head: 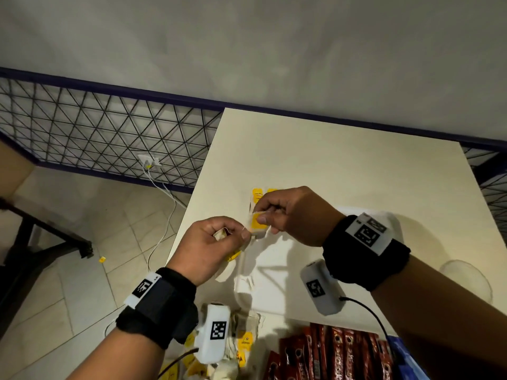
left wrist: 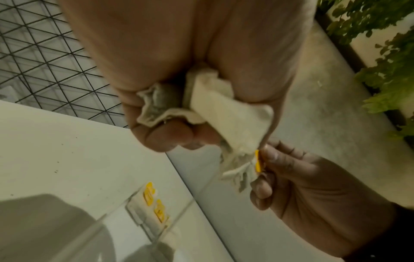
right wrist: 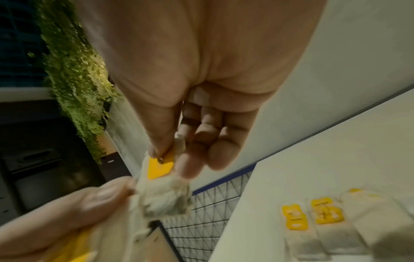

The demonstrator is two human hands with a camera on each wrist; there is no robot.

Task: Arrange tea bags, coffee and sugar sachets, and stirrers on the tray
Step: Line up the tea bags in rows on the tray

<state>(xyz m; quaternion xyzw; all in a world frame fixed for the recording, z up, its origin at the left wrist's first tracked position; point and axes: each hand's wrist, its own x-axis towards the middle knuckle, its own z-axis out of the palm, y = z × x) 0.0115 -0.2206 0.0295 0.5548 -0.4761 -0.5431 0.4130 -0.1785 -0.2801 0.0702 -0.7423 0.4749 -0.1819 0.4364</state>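
Over the white table [head: 343, 160] both hands work on tea bags. My left hand [head: 233, 234] grips a crumpled bunch of tea bags [left wrist: 208, 108] in its curled fingers. My right hand [head: 263, 215] pinches one tea bag with a yellow tag [head: 259, 229] between thumb and forefinger, right beside the left thumb. In the right wrist view that held tea bag [right wrist: 163, 196] hangs below the fingertips. A clear tray [head: 239, 283] lies under the hands. Tea bags with yellow tags [head: 257, 194] lie side by side at its far end, the tagged row [right wrist: 313, 218] showing closer in the right wrist view.
A loose pile of tea bags [head: 244, 341] lies at the table's near edge, with red coffee sachets [head: 337, 349] to its right and a blue packet [head: 406, 360] beyond. A clear round dish [head: 466, 281] sits at the right. The table's left edge drops to a tiled floor.
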